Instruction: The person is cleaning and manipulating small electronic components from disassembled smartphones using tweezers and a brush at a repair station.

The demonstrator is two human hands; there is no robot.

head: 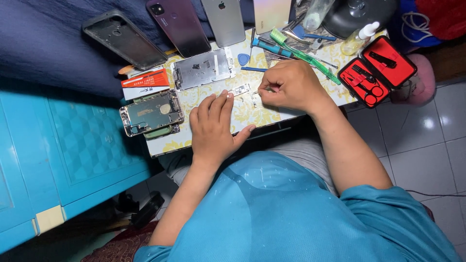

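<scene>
My left hand [213, 127] lies flat on a small patterned board [242, 116] across my lap, fingers together, fingertips next to a tiny metal phone part [240, 90]. My right hand [286, 86] is curled just right of that part, pinching a thin tool, likely tweezers [267, 90], whose tip points at the small parts. An opened phone chassis [151, 112] lies left of my left hand. A silver metal phone plate [203, 69] rests beyond it.
Several phones [179, 26] and a black case [124, 40] lie at the back on dark cloth. A green toothbrush [303, 56], screwdrivers [272, 47], a blue pick [243, 59], a bottle [358, 38] and an open red tool kit [377, 72] sit right. A blue cabinet [73, 145] stands left.
</scene>
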